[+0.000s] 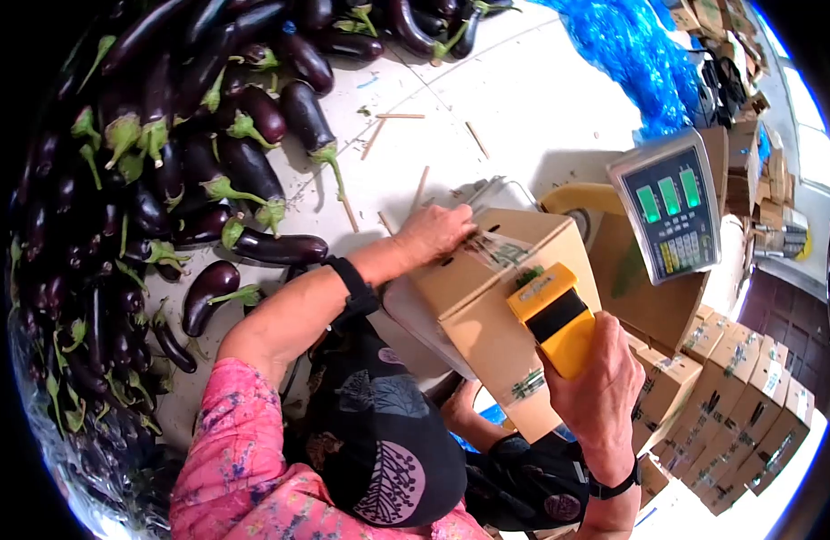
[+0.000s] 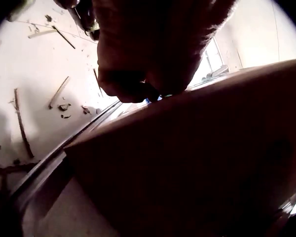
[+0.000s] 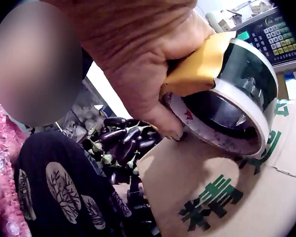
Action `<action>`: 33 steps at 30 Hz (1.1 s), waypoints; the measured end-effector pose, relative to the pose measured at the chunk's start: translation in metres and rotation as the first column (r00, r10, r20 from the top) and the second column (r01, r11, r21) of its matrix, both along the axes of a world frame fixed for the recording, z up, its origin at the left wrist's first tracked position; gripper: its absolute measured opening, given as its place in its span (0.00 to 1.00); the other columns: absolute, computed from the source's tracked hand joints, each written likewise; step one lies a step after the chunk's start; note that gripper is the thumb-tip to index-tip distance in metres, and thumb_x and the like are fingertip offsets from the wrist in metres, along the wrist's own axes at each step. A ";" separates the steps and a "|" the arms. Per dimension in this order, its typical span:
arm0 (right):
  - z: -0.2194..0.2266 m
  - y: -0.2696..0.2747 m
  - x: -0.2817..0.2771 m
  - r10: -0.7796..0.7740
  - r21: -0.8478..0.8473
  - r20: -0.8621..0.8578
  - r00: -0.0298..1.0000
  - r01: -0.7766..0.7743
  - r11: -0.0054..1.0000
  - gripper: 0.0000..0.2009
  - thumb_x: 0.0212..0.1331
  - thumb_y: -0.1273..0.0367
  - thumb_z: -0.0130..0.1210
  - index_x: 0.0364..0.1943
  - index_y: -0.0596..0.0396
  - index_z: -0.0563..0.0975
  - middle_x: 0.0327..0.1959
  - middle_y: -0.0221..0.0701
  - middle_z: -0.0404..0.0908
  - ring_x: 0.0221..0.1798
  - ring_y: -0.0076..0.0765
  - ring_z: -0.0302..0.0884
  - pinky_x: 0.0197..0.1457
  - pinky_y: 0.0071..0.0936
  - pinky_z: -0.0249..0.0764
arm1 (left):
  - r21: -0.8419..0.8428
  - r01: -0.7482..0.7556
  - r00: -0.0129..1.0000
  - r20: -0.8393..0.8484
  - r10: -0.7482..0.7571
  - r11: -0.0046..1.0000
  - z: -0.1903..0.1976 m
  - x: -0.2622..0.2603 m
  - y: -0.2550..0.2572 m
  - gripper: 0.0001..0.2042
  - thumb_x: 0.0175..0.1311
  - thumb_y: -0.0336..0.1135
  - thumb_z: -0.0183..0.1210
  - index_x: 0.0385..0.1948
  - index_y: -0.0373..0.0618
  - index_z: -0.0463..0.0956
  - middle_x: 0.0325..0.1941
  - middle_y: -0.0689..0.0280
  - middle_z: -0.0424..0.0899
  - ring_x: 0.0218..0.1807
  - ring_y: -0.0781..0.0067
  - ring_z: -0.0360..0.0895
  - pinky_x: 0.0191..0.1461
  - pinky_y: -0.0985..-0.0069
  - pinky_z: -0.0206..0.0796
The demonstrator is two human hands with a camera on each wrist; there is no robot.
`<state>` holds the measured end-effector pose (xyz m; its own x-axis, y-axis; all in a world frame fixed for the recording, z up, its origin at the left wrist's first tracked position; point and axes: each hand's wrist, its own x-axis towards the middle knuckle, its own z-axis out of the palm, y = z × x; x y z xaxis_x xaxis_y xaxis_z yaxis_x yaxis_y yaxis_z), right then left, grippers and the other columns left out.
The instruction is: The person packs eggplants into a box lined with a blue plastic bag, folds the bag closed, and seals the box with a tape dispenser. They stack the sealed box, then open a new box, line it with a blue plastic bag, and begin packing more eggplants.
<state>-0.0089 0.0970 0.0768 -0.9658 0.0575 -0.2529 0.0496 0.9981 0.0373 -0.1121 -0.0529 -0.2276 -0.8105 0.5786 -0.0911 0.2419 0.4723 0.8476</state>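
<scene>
1. I watch a carton (image 1: 487, 317), attended from both sides.
2. Left hand (image 1: 437, 232): fingers bent at its top — grip, I cannot tell.
3. Right hand (image 1: 596, 387): curled around the tape dispenser (image 1: 557, 319) — long axis aimed toward the carton's upper edge.

Brown cardboard box (image 1: 473, 279), closed, green-printed, yellow tape dispenser (image 1: 557, 317) held slanted over the box

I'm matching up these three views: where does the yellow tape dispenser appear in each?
Head: the tape dispenser is right of centre, in the right hand.
Left wrist: not in this picture.
Right wrist: right of centre, above the printed characters.
Shared landmark: the cardboard box, in all three.
</scene>
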 end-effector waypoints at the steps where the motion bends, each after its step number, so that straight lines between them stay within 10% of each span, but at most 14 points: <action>1: -0.001 0.000 -0.001 0.009 -0.005 -0.007 1.000 -0.009 1.000 0.26 0.44 0.62 0.73 0.44 0.57 0.70 0.33 0.40 0.77 0.36 0.54 0.80 0.35 0.46 0.75 | -0.046 -0.016 0.997 0.078 0.020 0.999 0.008 0.000 -0.001 0.13 0.72 0.45 0.52 0.46 0.46 0.67 0.29 0.46 0.81 0.37 0.36 0.80 0.42 0.45 0.71; 9: -0.004 0.011 0.006 0.008 -0.094 -0.080 0.997 -0.016 0.995 0.30 0.43 0.63 0.75 0.49 0.57 0.72 0.34 0.43 0.80 0.36 0.54 0.83 0.39 0.41 0.79 | -0.118 0.060 0.995 0.087 -0.050 0.991 -0.017 -0.011 -0.001 0.17 0.74 0.48 0.50 0.51 0.44 0.69 0.50 0.43 0.81 0.50 0.39 0.79 0.53 0.50 0.73; 12: -0.007 0.016 0.009 0.006 -0.154 -0.087 0.996 -0.019 0.988 0.29 0.42 0.64 0.75 0.49 0.57 0.73 0.34 0.42 0.80 0.35 0.53 0.83 0.39 0.39 0.80 | 0.245 -0.312 0.941 0.210 0.264 0.918 0.002 -0.017 0.032 0.19 0.74 0.49 0.46 0.51 0.45 0.76 0.53 0.49 0.81 0.54 0.47 0.79 0.59 0.54 0.70; 17: -0.010 0.027 0.010 0.008 -0.255 -0.139 0.990 -0.043 0.966 0.29 0.41 0.65 0.75 0.49 0.57 0.73 0.34 0.41 0.80 0.35 0.51 0.82 0.39 0.39 0.79 | 0.345 -0.043 0.984 -0.146 0.099 0.937 -0.036 -0.015 0.043 0.19 0.74 0.45 0.45 0.49 0.41 0.78 0.50 0.56 0.82 0.58 0.55 0.73 0.68 0.60 0.58; 24: -0.012 0.032 0.018 0.017 -0.281 -0.187 0.982 -0.070 0.957 0.30 0.36 0.67 0.73 0.49 0.55 0.74 0.31 0.40 0.76 0.33 0.52 0.78 0.35 0.42 0.75 | 0.432 -0.080 0.965 0.260 -0.039 0.898 0.146 -0.025 0.039 0.21 0.76 0.45 0.46 0.55 0.35 0.73 0.54 0.46 0.78 0.57 0.45 0.75 0.63 0.61 0.65; 28: -0.011 0.035 0.021 0.033 -0.276 -0.170 0.985 -0.080 0.958 0.26 0.40 0.67 0.70 0.47 0.57 0.73 0.32 0.42 0.77 0.35 0.55 0.79 0.37 0.45 0.75 | 0.289 -0.002 0.990 -0.137 0.043 0.957 0.159 -0.010 0.046 0.22 0.75 0.45 0.49 0.60 0.36 0.70 0.56 0.45 0.77 0.58 0.43 0.75 0.63 0.60 0.67; 33: -0.010 0.034 0.019 0.044 -0.273 -0.154 0.987 -0.085 0.958 0.24 0.43 0.67 0.68 0.44 0.58 0.71 0.31 0.45 0.76 0.34 0.58 0.79 0.36 0.48 0.75 | 0.041 0.070 0.983 -0.175 -0.062 0.997 0.172 -0.007 0.040 0.24 0.73 0.45 0.52 0.64 0.40 0.66 0.57 0.43 0.77 0.55 0.40 0.78 0.58 0.54 0.71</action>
<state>0.0098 0.1310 0.0669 -0.9925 -0.0590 -0.1075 -0.0311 0.9691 -0.2449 -0.1191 -0.0133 -0.0557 -0.7718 0.6313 0.0757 0.4160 0.4113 0.8110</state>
